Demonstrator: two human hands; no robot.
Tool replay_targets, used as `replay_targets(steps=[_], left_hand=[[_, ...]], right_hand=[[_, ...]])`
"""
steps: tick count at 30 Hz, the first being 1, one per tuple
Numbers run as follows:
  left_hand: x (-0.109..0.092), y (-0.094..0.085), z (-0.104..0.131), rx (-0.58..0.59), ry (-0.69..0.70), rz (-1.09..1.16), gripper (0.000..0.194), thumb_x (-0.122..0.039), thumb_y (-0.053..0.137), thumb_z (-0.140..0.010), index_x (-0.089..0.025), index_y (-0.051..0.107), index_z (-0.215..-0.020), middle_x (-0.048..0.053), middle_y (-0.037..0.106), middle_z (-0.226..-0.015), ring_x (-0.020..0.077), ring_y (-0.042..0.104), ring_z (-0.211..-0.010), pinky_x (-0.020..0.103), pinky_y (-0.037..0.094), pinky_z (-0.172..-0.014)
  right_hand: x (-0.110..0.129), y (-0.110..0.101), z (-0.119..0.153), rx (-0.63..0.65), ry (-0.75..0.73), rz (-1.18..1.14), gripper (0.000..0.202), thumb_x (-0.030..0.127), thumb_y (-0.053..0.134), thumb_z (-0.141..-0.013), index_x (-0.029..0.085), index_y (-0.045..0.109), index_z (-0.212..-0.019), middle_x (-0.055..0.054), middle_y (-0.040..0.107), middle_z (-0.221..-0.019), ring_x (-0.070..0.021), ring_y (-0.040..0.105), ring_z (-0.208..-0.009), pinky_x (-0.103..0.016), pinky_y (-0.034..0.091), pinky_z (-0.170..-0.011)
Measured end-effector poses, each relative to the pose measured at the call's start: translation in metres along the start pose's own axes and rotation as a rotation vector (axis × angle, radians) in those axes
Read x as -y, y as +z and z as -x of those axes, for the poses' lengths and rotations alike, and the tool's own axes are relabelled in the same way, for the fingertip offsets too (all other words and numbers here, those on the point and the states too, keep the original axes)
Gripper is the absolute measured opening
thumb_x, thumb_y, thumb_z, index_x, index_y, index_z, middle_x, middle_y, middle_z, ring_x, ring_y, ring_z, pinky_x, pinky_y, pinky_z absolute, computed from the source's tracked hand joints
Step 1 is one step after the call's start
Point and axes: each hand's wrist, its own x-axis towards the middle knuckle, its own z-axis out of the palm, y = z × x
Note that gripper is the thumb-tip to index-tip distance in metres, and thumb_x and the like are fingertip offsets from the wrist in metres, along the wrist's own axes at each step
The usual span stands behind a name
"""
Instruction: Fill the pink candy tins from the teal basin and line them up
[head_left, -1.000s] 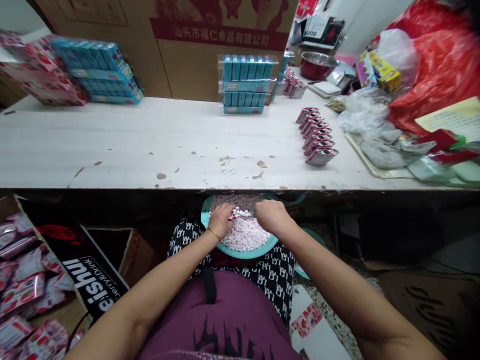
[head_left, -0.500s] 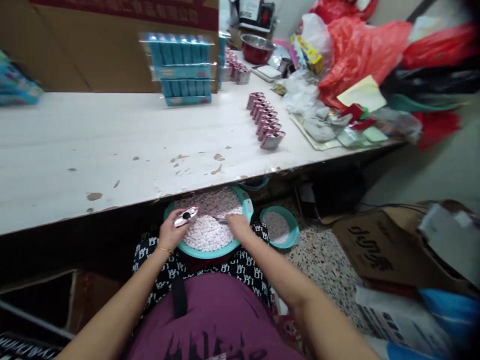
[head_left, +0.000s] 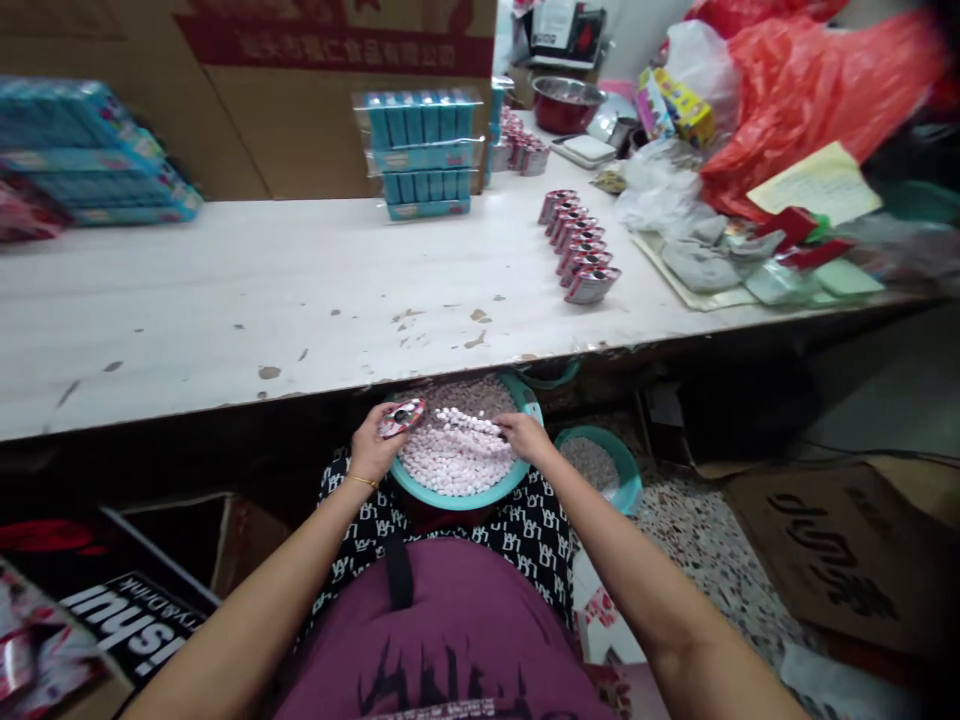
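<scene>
Left hand (head_left: 373, 447) grips small red-and-white printed pouch (head_left: 402, 417), mouth showing

Right hand (head_left: 525, 437) is closed on what looks like a narrow scoop (head_left: 500, 431), heaped with small, round pinkish-white pellets (head_left: 466, 419); its outline I can't make out. Now the key relation: from that hand, the pouch lies left across the load, just apart, its long axis slanting up to the right. Left hand has it, so that's the nearer one. Under both I've got the round turquoise plastic basin (head_left: 457, 501), full of pellets. Further out, forward and right, matching pouches (head_left: 581, 250) stand lined up on the scuffed white tabletop (head_left: 187, 300).
</scene>
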Motion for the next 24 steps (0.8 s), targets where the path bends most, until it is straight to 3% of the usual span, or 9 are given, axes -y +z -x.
replay_targets(steps=[4, 8, 12, 17, 20, 24], left_hand=[[-0.001, 0.01, 0.002, 0.094, 0.099, -0.159, 0.037, -0.015, 0.056, -0.063, -0.019, 0.055, -0.1, 0.002, 0.063, -0.092, 0.0169, 0.059, -0.083, 0.028, 0.046, -0.077], [-0.003, 0.024, 0.004, 0.13, 0.199, -0.266, 0.04, -0.009, 0.053, -0.061, -0.019, 0.056, -0.1, 0.003, 0.061, -0.097, 0.0185, 0.056, -0.09, 0.03, 0.044, -0.082], [-0.001, 0.031, 0.006, 0.145, 0.245, -0.307, 0.04, -0.007, 0.051, -0.061, -0.018, 0.056, -0.099, 0.004, 0.06, -0.098, 0.0194, 0.055, -0.092, 0.031, 0.043, -0.083], [0.002, 0.031, 0.004, 0.132, 0.186, -0.281, 0.041, -0.006, 0.053, -0.059, -0.019, 0.056, -0.098, 0.005, 0.059, -0.098, 0.0192, 0.054, -0.092, 0.033, 0.043, -0.084], [0.005, 0.028, 0.003, 0.108, 0.129, -0.231, 0.038, -0.008, 0.056, -0.059, -0.018, 0.056, -0.096, 0.004, 0.06, -0.095, 0.0192, 0.055, -0.09, 0.034, 0.043, -0.083], [0.01, 0.023, 0.006, 0.084, 0.026, 0.02, 0.035, -0.014, 0.06, -0.061, -0.016, 0.054, -0.095, 0.004, 0.06, -0.092, 0.0164, 0.057, -0.084, 0.03, 0.045, -0.077]], right_hand=[[0.016, -0.034, 0.01, -0.022, -0.101, 0.042, 0.032, 0.023, 0.039, -0.082, 0.027, 0.062, -0.103, 0.0, 0.066, -0.099, -0.0136, 0.057, -0.092, -0.022, 0.042, -0.077], [0.048, -0.059, 0.016, 0.021, -0.127, 0.293, 0.03, 0.025, 0.04, -0.08, 0.031, 0.064, -0.098, -0.002, 0.066, -0.096, -0.0186, 0.058, -0.092, -0.027, 0.043, -0.072], [0.084, -0.07, 0.022, 0.078, -0.11, 0.549, 0.03, 0.016, 0.041, -0.076, 0.022, 0.066, -0.09, -0.01, 0.066, -0.089, -0.023, 0.061, -0.084, -0.031, 0.045, -0.069], [0.119, -0.079, 0.028, 0.096, -0.15, 0.645, 0.028, 0.018, 0.041, -0.079, 0.012, 0.063, -0.095, -0.018, 0.064, -0.091, -0.0224, 0.061, -0.087, -0.031, 0.044, -0.075], [0.117, -0.087, 0.031, 0.078, -0.157, 0.646, 0.028, 0.017, 0.039, -0.08, 0.013, 0.063, -0.095, -0.017, 0.064, -0.092, -0.0217, 0.06, -0.087, -0.031, 0.044, -0.076], [0.076, -0.085, 0.03, 0.074, -0.075, 0.646, 0.029, 0.014, 0.038, -0.079, 0.018, 0.063, -0.094, -0.013, 0.064, -0.091, -0.0213, 0.06, -0.085, -0.031, 0.044, -0.074]])
